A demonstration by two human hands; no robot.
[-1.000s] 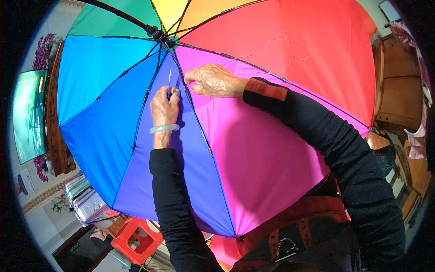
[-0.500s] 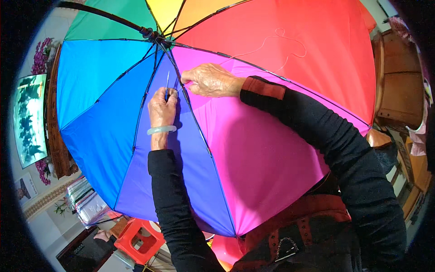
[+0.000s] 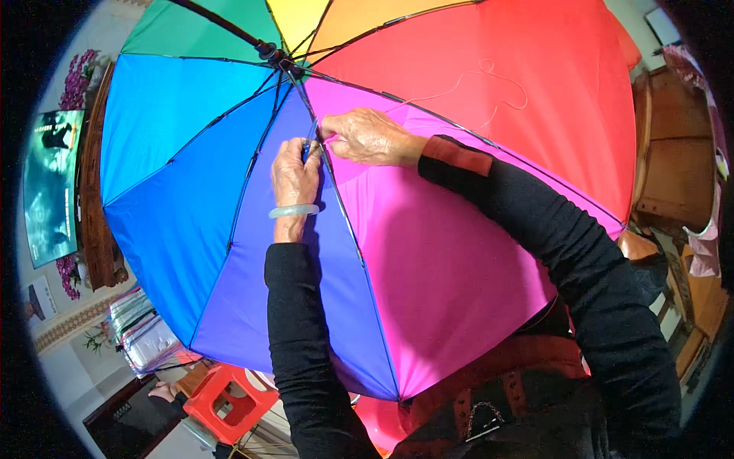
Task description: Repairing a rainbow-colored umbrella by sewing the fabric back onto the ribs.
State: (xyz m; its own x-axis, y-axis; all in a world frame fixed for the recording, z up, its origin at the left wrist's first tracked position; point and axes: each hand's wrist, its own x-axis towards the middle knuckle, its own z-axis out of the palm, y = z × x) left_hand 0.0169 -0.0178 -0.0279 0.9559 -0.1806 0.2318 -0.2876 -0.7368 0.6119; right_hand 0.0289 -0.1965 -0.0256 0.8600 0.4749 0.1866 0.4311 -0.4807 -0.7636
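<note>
An open umbrella (image 3: 451, 268) with rainbow-coloured panels fills most of the head view, its inside and black ribs facing me. My left hand (image 3: 296, 172), wearing a pale bangle, is closed round a small blue-handled pointed tool (image 3: 308, 147) over the purple panel. Its thin metal tip lies close to the rib between the purple and pink panels. Just across that rib, my right hand (image 3: 365, 138) is pinched on a fine thread at the pink panel's upper end. The thin pale thread (image 3: 466, 74) trails in loose loops over the red panel. The right fingertips are partly hidden.
The umbrella's black shaft (image 3: 222, 23) slants to the upper left from the hub (image 3: 289, 63). A red plastic stool (image 3: 231, 402) stands at the lower left, near a stack of wrapped items (image 3: 149, 333). A lit screen (image 3: 52, 183) and wooden furniture (image 3: 677, 149) flank the umbrella.
My left hand has moved right and slightly up, bringing the tool's tip from over the purple panel to the rib by my right hand. The umbrella appears shifted slightly right at its hub.
</note>
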